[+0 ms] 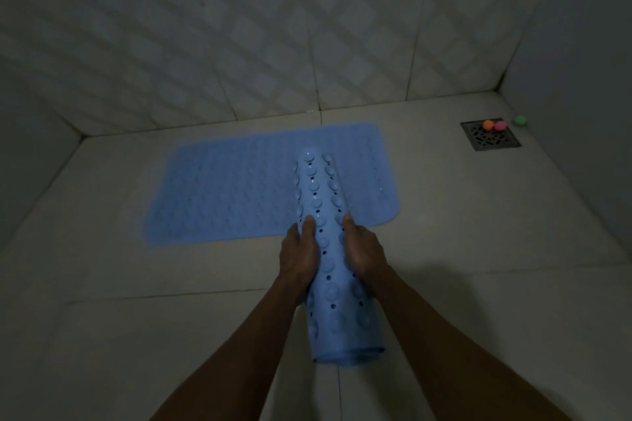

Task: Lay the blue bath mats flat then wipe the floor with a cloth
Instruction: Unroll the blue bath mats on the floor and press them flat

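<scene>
Rolled mat was clasped between both hands, left hand on its left flank, right hand on its right; its far end reached over the flat mat on the floor.

Dim frame, low light overall, bluish-grey cast, heavy noise and soft detail throughout. Corners fall off to near black (vignetting strongest bottom left and bottom right). Wide-angle distortion bends the wall tiles and floor lines outward toward the edges. Light seems to come from above and behind the wearer: a soft shadow sits on the floor right of the forearms. The flat mat looks blurred and grainy; the rolled mat is sharper, with small specular glints on its bumps. No blown highlights.
</scene>
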Tool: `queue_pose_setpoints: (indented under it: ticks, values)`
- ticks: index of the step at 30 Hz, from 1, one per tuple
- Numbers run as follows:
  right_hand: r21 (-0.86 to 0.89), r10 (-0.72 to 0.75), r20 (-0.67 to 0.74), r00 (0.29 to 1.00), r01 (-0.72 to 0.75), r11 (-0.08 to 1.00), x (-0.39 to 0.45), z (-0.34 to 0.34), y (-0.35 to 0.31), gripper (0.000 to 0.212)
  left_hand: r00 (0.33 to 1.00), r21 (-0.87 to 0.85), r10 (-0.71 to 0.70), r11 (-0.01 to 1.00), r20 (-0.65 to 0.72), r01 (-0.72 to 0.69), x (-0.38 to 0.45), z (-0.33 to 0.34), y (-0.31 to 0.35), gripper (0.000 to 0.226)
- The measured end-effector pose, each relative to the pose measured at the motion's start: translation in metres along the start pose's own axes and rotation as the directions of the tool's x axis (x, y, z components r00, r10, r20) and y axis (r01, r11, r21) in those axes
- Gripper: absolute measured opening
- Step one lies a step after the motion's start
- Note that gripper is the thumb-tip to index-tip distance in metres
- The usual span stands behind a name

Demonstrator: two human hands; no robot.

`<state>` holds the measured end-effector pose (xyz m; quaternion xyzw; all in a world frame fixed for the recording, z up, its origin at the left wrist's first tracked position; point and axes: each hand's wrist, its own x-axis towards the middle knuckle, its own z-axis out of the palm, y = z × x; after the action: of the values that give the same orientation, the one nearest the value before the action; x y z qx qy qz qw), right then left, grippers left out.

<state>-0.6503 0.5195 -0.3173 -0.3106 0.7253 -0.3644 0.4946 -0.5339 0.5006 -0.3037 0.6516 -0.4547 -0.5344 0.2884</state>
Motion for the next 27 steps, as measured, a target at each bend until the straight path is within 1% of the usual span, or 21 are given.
queue_pose_setpoints:
  ticks: [3, 6, 9, 11, 15, 17, 21, 24, 27]
  values:
    - [-0.056, 0.013, -0.052, 0.999, -0.016, 0.998, -0.02, 0.005, 0.019, 0.066, 0.999, -0.013, -0.025, 1.0, 0.037, 0.026, -0.009, -0.003, -0.025, 0.062]
    - [-0.067, 0.043, -0.124, 0.991, -0.051, 0.996, -0.043, 0.002, 0.041, 0.066, 0.986, -0.07, -0.08, 0.993, 0.147, 0.091, -0.028, -0.002, -0.042, 0.057]
    - [-0.117, 0.056, -0.144, 0.988, -0.074, 0.99, -0.062, -0.01, 0.061, 0.061, 0.964, -0.165, -0.095, 0.976, 0.248, 0.139, -0.051, 0.004, -0.058, 0.045]
    - [-0.147, 0.059, -0.158, 0.986, -0.082, 0.986, -0.071, -0.017, 0.071, 0.059, 0.953, -0.154, -0.121, 0.974, 0.278, 0.168, -0.061, 0.009, -0.064, 0.039]
    - [-0.184, 0.041, -0.176, 0.984, -0.074, 0.98, -0.081, -0.032, 0.093, 0.051, 0.935, -0.128, -0.127, 0.976, 0.33, 0.178, -0.074, 0.023, -0.074, 0.028]
    - [-0.209, 0.039, -0.175, 0.984, -0.076, 0.975, -0.087, -0.039, 0.105, 0.047, 0.927, -0.107, -0.135, 0.977, 0.35, 0.183, -0.082, 0.031, -0.082, 0.03]
    - [-0.162, 0.059, -0.197, 0.979, -0.092, 0.983, -0.092, -0.054, 0.124, 0.05, 0.91, -0.042, -0.171, 0.979, 0.377, 0.201, -0.094, 0.048, -0.09, 0.031]
    - [-0.165, 0.04, -0.207, 0.978, -0.076, 0.983, -0.086, -0.065, 0.128, 0.052, 0.918, -0.011, -0.155, 0.985, 0.364, 0.17, -0.097, 0.06, -0.09, 0.031]
    - [-0.17, 0.011, -0.21, 0.978, -0.047, 0.984, -0.075, -0.072, 0.128, 0.05, 0.934, -0.017, -0.131, 0.989, 0.332, 0.145, -0.095, 0.071, -0.087, 0.049]
